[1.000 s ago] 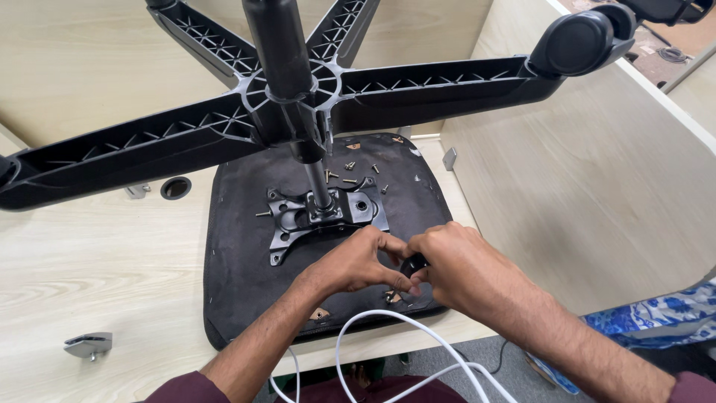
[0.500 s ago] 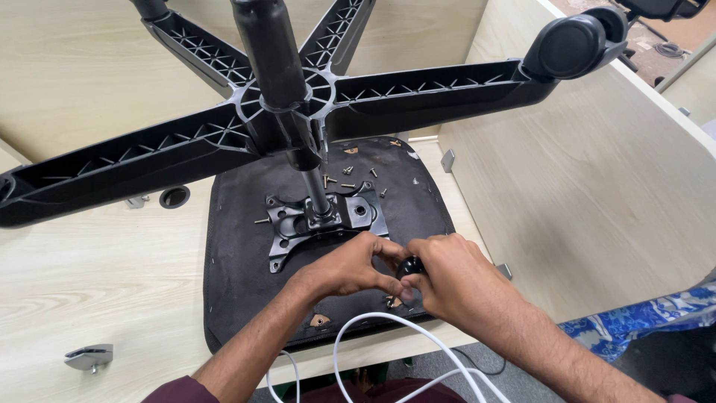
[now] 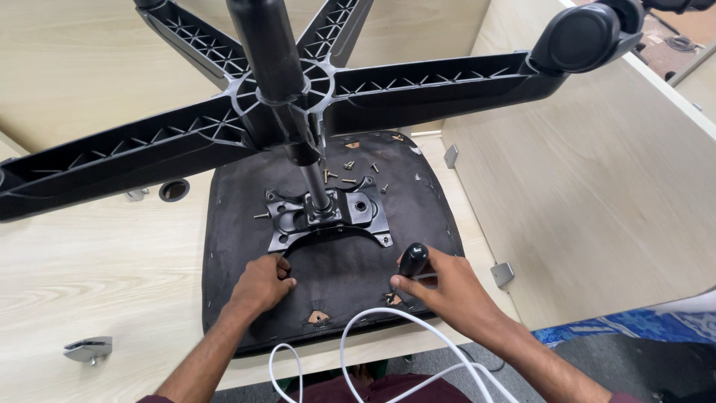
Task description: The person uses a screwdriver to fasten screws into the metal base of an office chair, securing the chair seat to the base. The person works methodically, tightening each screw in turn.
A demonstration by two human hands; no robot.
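Note:
An upturned black chair seat (image 3: 246,194) lies on a pale wood desk, its star-shaped base (image 3: 418,86) and gas column (image 3: 272,60) rising toward the camera. A black metal mounting plate (image 3: 328,213) is fixed at the seat's middle. My left hand (image 3: 261,283) rests on the seat's near part, fingers curled at a thin curved black bar (image 3: 328,237). My right hand (image 3: 447,287) grips a black-handled tool (image 3: 412,261) held upright against the seat's near right edge. Several loose screws (image 3: 349,170) lie on the seat behind the plate.
A white cable (image 3: 388,336) loops over the seat's near edge. A wood partition (image 3: 597,179) stands at the right with small metal brackets (image 3: 502,273). A caster wheel (image 3: 582,37) tips one base arm. A round cable hole (image 3: 174,189) and a metal clip (image 3: 88,349) are on the desk at left.
My hands, close together at the seat's near middle before, have parted: the left shifted left onto the seat, the right moved right with the black-handled tool now upright.

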